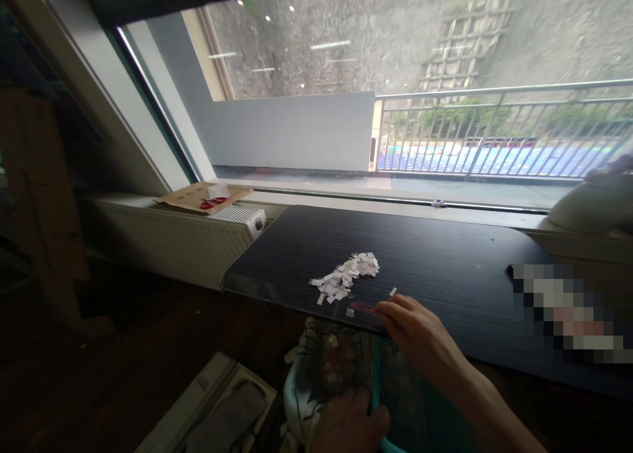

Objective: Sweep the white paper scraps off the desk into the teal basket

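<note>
So our right hand (413, 328) rests fingers-down at the black wooden tabletop's (445, 262) near edge, touching a thin pink strip (364, 307); the pile of small white paper scraps (346, 276) lies just beyond. Our left hand (349, 426) grips the teal plastic bin's (395, 400) rim below.

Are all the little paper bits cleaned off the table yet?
Not yet. Some scraps already seem to lie inside the lined bin below the table edge. The right hand rests at that edge by a thin pink strip; the left hand holds the bin. The pile of paper bits remains on top.
</note>
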Demonstrator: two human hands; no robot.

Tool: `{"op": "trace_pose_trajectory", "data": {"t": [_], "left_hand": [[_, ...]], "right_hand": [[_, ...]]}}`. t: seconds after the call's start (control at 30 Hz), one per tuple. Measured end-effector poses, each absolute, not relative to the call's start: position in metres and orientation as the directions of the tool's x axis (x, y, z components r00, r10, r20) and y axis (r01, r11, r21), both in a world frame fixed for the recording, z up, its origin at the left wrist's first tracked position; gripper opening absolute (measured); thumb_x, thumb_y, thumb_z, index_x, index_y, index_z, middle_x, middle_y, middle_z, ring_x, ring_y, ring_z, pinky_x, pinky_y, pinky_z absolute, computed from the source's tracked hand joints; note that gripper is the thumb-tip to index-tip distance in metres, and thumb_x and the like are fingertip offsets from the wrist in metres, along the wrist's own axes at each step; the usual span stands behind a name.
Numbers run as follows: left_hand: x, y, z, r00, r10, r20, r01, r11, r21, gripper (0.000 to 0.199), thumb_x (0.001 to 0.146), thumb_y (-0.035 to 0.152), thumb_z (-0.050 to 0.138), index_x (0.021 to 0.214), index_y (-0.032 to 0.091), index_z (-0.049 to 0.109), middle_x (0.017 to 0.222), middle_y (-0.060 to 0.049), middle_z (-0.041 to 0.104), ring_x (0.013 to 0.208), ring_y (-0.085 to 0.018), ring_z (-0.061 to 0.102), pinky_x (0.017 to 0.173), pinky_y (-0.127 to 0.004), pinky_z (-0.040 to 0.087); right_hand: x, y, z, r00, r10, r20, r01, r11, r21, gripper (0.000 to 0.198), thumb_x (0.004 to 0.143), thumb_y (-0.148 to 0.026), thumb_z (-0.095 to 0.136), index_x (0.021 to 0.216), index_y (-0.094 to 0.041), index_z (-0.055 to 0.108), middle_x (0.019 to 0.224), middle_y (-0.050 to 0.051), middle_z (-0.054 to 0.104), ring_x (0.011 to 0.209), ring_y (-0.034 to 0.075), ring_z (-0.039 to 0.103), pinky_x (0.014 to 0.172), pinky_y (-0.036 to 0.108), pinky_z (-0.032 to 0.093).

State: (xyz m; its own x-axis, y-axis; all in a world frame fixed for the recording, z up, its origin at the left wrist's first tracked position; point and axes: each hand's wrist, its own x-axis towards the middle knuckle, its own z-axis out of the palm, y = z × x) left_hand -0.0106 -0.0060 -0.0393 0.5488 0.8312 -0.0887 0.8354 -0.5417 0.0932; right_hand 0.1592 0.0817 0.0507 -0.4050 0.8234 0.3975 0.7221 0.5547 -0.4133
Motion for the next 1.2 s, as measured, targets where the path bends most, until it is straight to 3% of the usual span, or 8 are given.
{"op": "trace_pose_trajectory", "data": {"t": [0.13, 0.43, 0.7, 0.87, 0.97, 1.2], "left_hand": [[-0.011, -0.006, -0.038, 0.551, 0.832, -0.058, 0.832, -0.543, 0.116, 0.010, 0.084, 0.016, 0.057, 0.089, 0.024, 0.062, 0.083, -0.003, 0.055, 0.074, -0.020, 0.055, 0.058, -0.024, 0.042], [-0.011, -0.004, -0.029, 0.555, 0.818, -0.153, 0.832, -0.549, 0.083, 0.010, 0.086, 0.030, 0.058, 0.094, 0.025, 0.061, 0.085, -0.004, 0.058, 0.075, -0.022, 0.058, 0.059, -0.027, 0.046], [-0.015, -0.005, -0.038, 0.548, 0.829, -0.111, 0.837, -0.542, 0.078, 0.007, 0.086, 0.029, 0.057, 0.091, 0.024, 0.060, 0.083, -0.003, 0.057, 0.073, -0.021, 0.057, 0.056, -0.024, 0.044], [-0.028, -0.002, -0.045, 0.511, 0.855, -0.083, 0.856, -0.499, 0.135, 0.012, 0.079, 0.031, 0.065, 0.086, 0.024, 0.058, 0.082, -0.001, 0.056, 0.075, -0.021, 0.058, 0.058, -0.024, 0.043], [-0.040, -0.001, -0.042, 0.514, 0.858, -0.019, 0.842, -0.500, 0.201, 0.019, 0.073, 0.031, 0.067, 0.087, 0.024, 0.055, 0.083, 0.000, 0.056, 0.076, -0.020, 0.059, 0.059, -0.023, 0.043], [-0.047, -0.002, -0.027, 0.480, 0.877, 0.024, 0.845, -0.469, 0.257, 0.018, 0.069, 0.021, 0.060, 0.086, 0.024, 0.054, 0.088, -0.001, 0.055, 0.078, -0.020, 0.058, 0.061, -0.024, 0.041]], "right_hand": [[0.156, 0.089, 0.046, -0.355, 0.826, 0.438, 0.729, 0.538, -0.423, 0.022, 0.092, -0.020, 0.044, 0.096, -0.021, 0.066, 0.085, 0.004, 0.063, 0.079, 0.016, 0.058, 0.071, 0.026, 0.046], [0.153, 0.075, 0.050, -0.419, 0.821, 0.388, 0.681, 0.567, -0.464, 0.021, 0.093, -0.019, 0.044, 0.097, -0.022, 0.065, 0.086, 0.003, 0.063, 0.078, 0.015, 0.056, 0.070, 0.027, 0.045], [0.146, 0.058, 0.052, -0.481, 0.793, 0.374, 0.646, 0.608, -0.461, 0.022, 0.093, -0.020, 0.044, 0.095, -0.024, 0.065, 0.083, 0.002, 0.063, 0.075, 0.014, 0.058, 0.069, 0.026, 0.044], [0.188, 0.074, 0.044, -0.272, 0.857, 0.438, 0.692, 0.490, -0.530, 0.023, 0.094, -0.027, 0.042, 0.098, -0.021, 0.063, 0.087, 0.004, 0.063, 0.072, 0.014, 0.060, 0.065, 0.024, 0.046], [0.211, 0.098, 0.040, -0.188, 0.868, 0.459, 0.761, 0.425, -0.491, 0.023, 0.092, -0.028, 0.044, 0.097, -0.019, 0.064, 0.087, 0.004, 0.063, 0.067, 0.013, 0.059, 0.062, 0.024, 0.047], [0.232, 0.082, 0.045, -0.337, 0.861, 0.381, 0.773, 0.484, -0.410, 0.020, 0.092, -0.023, 0.045, 0.097, -0.022, 0.064, 0.089, 0.004, 0.065, 0.085, 0.018, 0.058, 0.075, 0.030, 0.048]]}}
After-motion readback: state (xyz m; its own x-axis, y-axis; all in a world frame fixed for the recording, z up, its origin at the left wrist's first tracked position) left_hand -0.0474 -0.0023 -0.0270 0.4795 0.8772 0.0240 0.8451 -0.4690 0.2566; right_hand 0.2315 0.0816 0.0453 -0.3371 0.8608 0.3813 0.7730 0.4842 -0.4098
